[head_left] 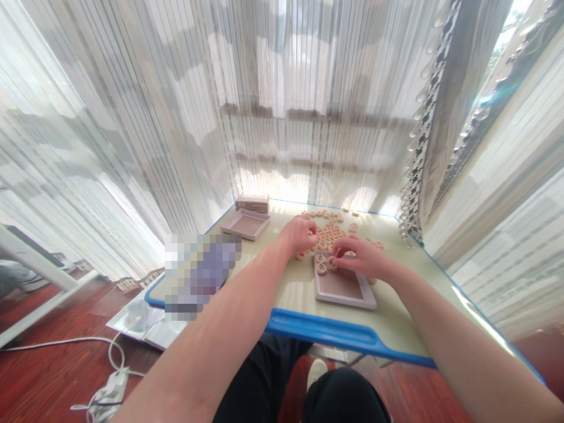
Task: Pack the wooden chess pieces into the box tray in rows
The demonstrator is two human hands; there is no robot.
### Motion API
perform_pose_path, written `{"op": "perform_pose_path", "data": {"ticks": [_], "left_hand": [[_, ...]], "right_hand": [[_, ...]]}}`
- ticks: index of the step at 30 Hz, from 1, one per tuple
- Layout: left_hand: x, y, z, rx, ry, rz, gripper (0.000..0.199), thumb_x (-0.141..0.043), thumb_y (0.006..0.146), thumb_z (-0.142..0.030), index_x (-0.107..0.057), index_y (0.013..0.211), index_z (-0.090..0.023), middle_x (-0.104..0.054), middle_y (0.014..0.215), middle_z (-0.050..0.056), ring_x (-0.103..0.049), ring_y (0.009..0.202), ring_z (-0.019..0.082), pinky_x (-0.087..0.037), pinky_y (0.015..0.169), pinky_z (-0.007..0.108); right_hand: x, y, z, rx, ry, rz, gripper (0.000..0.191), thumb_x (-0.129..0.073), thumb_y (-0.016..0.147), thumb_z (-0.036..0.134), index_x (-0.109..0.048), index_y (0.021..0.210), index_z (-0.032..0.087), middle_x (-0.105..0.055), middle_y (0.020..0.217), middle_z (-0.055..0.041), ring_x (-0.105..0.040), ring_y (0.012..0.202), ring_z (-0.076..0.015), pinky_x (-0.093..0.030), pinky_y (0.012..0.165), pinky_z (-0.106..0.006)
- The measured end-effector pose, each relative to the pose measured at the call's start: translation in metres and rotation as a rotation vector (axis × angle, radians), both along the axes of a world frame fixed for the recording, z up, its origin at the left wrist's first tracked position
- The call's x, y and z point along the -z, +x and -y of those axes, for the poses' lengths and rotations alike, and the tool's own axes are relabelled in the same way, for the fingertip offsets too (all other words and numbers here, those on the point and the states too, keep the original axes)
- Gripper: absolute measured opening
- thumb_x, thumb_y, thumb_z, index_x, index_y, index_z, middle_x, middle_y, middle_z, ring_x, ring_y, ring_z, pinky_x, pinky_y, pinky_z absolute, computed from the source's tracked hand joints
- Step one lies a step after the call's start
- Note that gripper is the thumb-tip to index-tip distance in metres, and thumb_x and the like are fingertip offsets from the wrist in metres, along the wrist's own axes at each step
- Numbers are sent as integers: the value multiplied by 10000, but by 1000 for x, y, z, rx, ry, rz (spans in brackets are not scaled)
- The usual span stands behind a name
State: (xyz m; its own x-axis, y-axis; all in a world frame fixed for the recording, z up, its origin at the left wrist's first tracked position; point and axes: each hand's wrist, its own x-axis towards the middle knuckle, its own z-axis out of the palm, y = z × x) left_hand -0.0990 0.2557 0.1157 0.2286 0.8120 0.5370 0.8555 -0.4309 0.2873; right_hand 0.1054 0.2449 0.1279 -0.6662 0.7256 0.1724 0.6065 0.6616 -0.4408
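Round wooden Chinese chess pieces (pixel 326 242), marked in red or dark, lie in a loose spread on the table. My left hand (pixel 299 235) is at the left side of this spread, its fingers closed on a chess piece (pixel 312 231) that is mostly covered. In front of the spread stands a shallow open box tray (pixel 346 301), with a few pieces (pixel 321 268) in its far left corner. My right hand (pixel 359 256) reaches over the tray, thumb and fingertips pinching a chess piece (pixel 332 262) beside them. The hand hides the tray's far right part.
A second shallow box part (pixel 245 224) lies at the table's far left, before a small closed box (pixel 252 203). A blurred-out flat object (pixel 207 273) lies at the left. The table has a raised blue edge (pixel 324 328). Curtains (pixel 282 135) hang close behind it.
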Motion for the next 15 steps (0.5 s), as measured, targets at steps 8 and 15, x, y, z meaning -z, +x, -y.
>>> {"op": "perform_pose_path", "data": {"ticks": [8, 15], "left_hand": [[4, 5, 13, -27, -37, -32, 204, -470, 631, -224, -659, 688, -176, -618, 775, 29, -540, 749, 155, -453, 729, 256], [7, 10, 8, 49, -39, -59, 191, -485, 618, -207, -673, 637, -176, -621, 754, 41, -531, 811, 179, -441, 769, 262]], "right_hand": [[4, 0, 2, 50, 46, 65, 132, -581, 698, 359, -638, 743, 250, -658, 784, -2, -528, 901, -204, -419, 760, -300], [6, -2, -1, 50, 19, 44, 143, -576, 706, 368, -641, 764, 255, -652, 778, 6, -535, 858, -189, -407, 731, -287]]}}
